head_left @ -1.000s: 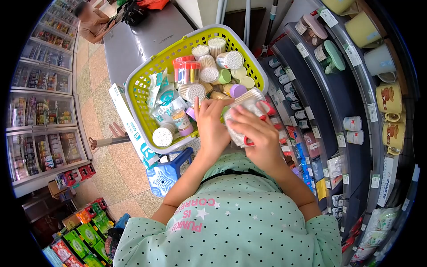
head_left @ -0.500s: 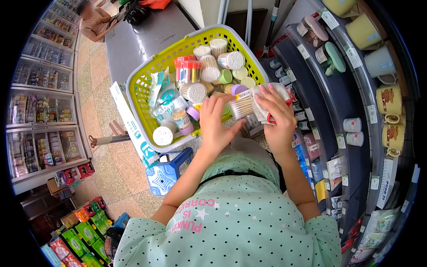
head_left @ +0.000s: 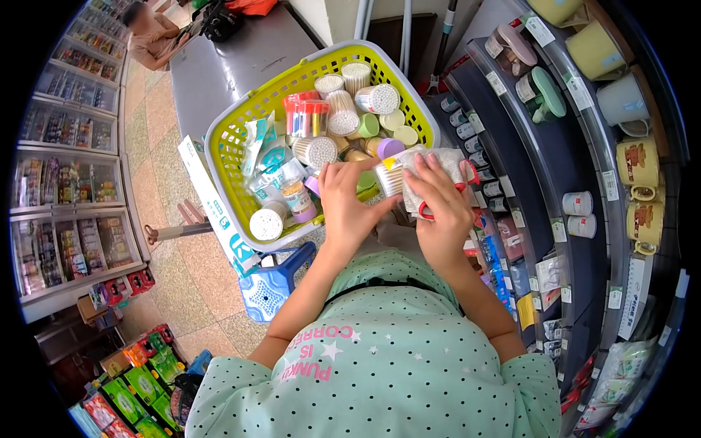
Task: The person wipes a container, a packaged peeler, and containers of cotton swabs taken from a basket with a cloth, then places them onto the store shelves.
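Note:
Between my hands, just over the near right edge of the yellow-green basket (head_left: 241,102), is a clear container of cotton swabs (head_left: 391,179). My left hand (head_left: 352,204) has its fingers curved round the container's left end. A grey cloth with red edging (head_left: 445,169) lies against the container's right part, held in my right hand (head_left: 444,212). Cotton swab tubs (head_left: 315,151), red-lidded containers (head_left: 307,117) and white-and-teal packets (head_left: 272,157) fill the basket.
The basket rests by a grey table (head_left: 219,69). A blue stool (head_left: 266,292) stands below it. Shelves with mugs (head_left: 624,109) curve along the right. Glass-fronted cabinets (head_left: 73,175) line the left. A person (head_left: 152,40) is at the top left.
The cloth and my right hand have shifted left over the container, covering more of it. My left hand has moved slightly left and down.

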Demonstrator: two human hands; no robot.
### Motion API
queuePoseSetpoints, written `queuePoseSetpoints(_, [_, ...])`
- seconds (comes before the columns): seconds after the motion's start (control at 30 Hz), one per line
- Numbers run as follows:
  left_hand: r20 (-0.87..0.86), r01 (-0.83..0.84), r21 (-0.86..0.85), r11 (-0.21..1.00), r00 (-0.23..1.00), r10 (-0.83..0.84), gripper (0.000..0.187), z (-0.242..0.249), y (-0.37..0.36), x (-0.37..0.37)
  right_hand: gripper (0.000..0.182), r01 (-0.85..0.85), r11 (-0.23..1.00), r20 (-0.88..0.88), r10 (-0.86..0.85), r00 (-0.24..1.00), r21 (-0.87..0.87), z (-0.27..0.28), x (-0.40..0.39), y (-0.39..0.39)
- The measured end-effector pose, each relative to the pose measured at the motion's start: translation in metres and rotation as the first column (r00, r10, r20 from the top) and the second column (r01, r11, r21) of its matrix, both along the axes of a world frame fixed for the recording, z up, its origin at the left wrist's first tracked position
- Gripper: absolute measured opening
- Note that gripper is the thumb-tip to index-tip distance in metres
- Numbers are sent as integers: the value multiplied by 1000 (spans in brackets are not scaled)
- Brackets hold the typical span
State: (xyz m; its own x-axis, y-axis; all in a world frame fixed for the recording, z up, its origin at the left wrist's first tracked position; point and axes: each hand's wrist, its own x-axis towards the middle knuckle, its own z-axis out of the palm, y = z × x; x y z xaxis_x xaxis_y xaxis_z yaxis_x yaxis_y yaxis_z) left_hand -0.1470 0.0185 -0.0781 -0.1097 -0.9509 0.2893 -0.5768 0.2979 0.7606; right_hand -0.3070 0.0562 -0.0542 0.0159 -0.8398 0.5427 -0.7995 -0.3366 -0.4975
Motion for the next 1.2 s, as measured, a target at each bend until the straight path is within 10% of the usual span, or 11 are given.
queuePoseSetpoints(0.47, [-159, -1, -91, 996, 987, -14, 44, -10, -2, -2, 48, -458, 880, 449, 361, 817, 126, 24, 4, 4])
queuePoseSetpoints(0.73, [-86, 51, -164, 985, 994, -65, 63, -10, -1, -5, 45, -39, 999, 190, 36, 981, 15, 13, -14, -16])
queuePoseSetpoints(1.2, [-43, 44, -8, 999, 998, -45, 49, -12, -3, 3, 43, -136, 984, 131, 120, 984, 115, 11, 10, 6])
